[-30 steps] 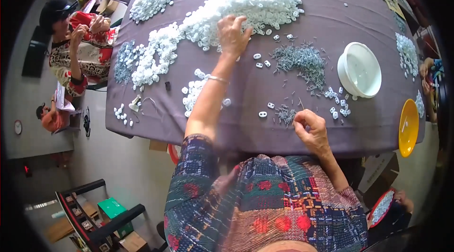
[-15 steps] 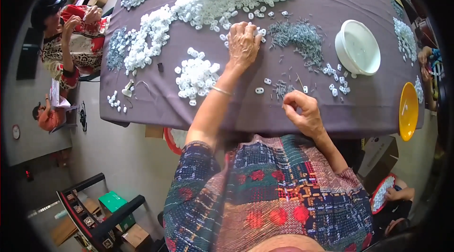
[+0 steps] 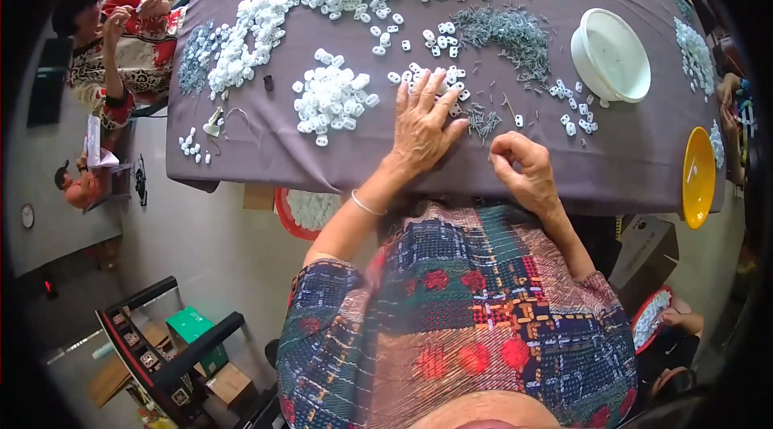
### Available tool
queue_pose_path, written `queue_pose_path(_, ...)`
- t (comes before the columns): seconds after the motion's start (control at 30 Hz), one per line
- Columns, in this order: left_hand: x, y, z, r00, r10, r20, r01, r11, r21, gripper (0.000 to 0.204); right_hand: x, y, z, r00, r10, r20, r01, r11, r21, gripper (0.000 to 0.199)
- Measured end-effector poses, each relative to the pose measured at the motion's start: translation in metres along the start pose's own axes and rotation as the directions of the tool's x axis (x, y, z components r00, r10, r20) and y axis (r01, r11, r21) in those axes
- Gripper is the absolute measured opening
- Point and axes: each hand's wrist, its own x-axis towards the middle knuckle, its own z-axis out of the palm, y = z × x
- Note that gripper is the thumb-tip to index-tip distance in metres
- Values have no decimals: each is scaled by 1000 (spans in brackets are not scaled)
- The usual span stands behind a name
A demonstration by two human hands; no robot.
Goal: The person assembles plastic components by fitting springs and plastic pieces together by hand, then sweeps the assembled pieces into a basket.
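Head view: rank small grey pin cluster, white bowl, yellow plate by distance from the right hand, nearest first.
From the right hand:
1. Small grey pin cluster, just above the hand, slightly left.
2. White bowl, up and to the right.
3. Yellow plate, far right at the table edge.

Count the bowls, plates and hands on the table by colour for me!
White bowl: 1
Yellow plate: 1
Hands on the purple cloth: 2, left and right
Total: 4
The small white pieces are too many to count.
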Motion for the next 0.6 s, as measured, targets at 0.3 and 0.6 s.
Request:
queue_pose_path(0.3,4,5,-3,994,106,-12,-106,990,-88,42,2,2,-2,999,45,2,-45,998,47,9)
queue_pose_path(0.6,11,-9,-1,989,-33,-143,27,999,-40,29,3,3,-4,999,42,8,-42,999,23,8)
